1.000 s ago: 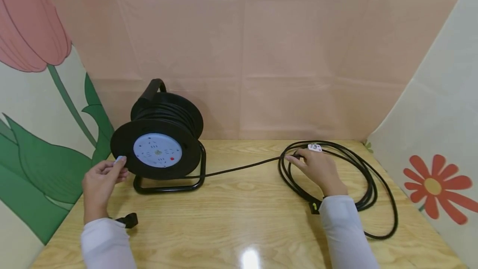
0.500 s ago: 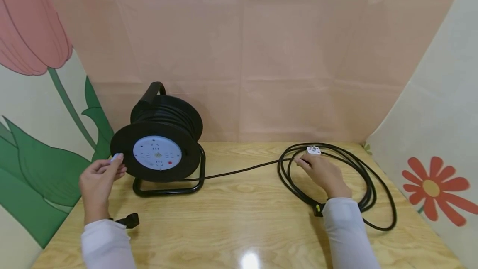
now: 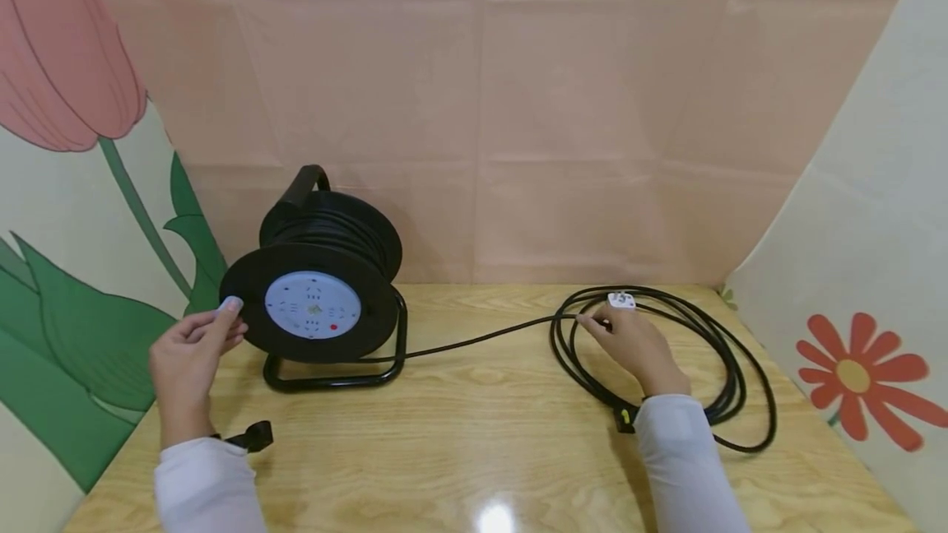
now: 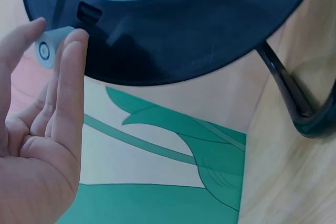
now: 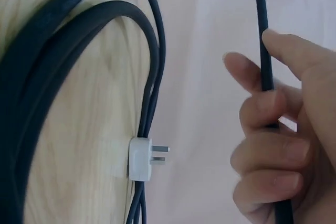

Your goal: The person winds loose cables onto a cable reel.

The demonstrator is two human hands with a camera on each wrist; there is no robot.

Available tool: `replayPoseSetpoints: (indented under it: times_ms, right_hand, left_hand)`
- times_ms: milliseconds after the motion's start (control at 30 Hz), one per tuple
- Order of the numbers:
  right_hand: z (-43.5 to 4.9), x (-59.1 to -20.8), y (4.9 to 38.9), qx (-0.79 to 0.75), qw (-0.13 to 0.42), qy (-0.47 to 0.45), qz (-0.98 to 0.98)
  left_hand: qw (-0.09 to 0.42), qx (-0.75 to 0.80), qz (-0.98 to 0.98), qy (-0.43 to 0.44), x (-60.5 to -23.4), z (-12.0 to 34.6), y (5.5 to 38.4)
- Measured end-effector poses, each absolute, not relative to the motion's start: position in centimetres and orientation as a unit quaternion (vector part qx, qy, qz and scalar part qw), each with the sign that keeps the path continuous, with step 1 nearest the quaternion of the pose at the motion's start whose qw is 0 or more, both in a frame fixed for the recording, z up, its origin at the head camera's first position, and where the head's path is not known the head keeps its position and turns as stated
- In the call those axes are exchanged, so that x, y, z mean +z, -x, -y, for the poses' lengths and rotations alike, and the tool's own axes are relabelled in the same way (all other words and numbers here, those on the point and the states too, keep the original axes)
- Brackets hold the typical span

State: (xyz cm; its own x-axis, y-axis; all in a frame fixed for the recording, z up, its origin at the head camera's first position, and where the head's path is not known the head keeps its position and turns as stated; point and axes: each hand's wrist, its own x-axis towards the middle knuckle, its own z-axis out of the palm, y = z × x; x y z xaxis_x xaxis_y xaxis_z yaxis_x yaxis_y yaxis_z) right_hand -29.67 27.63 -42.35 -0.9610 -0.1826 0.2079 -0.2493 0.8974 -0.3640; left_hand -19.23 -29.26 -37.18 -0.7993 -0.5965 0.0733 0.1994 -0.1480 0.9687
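A black cable reel [image 3: 252, 327] with a pale socket panel stands on its tube frame at the left of the table. My left hand [image 3: 188, 364] pinches the small pale crank knob [image 4: 47, 48] on the reel's front disc between thumb and fingers. From the reel a black cable [image 3: 474, 340] runs to the right. My right hand [image 3: 635, 349] holds that cable, its fingers curled round it in the right wrist view. Around and under the right hand lies a loose cable coil [image 3: 733, 352]. Its white plug [image 5: 140, 159] has its pins showing.
A black strap [image 3: 255, 436] hangs by the left wrist. Near the right sleeve sits a black tie with a yellow mark [image 3: 625, 418] on the coil. A pink backdrop [image 3: 563, 105] rises behind the wooden table [image 3: 444, 451].
The reel's disc has turned clockwise a little, the left hand and knob shifting up and left. At the coil's right side, the outer loop has drawn inward. The right hand still holds the cable.
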Motion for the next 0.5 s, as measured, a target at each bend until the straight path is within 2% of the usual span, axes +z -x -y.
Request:
replayPoseSetpoints:
  times_ms: [133,400,500]
  right_hand:
    - [-27.5,-42.5,29.7,0.17,0.088,-0.083,0.978]
    - [-26.5,-42.4,29.7,0.198,0.089,-0.096,0.971]
    - [-25.9,-42.7,29.8,0.225,0.111,-0.09,0.964]
  left_hand:
    - [0.275,-0.741,0.587,-0.175,-36.8,29.0,19.2]
    - [0.299,-0.735,0.582,-0.176,-36.2,28.4,19.4]
    - [0.304,-0.728,0.587,-0.179,-36.1,28.3,19.4]
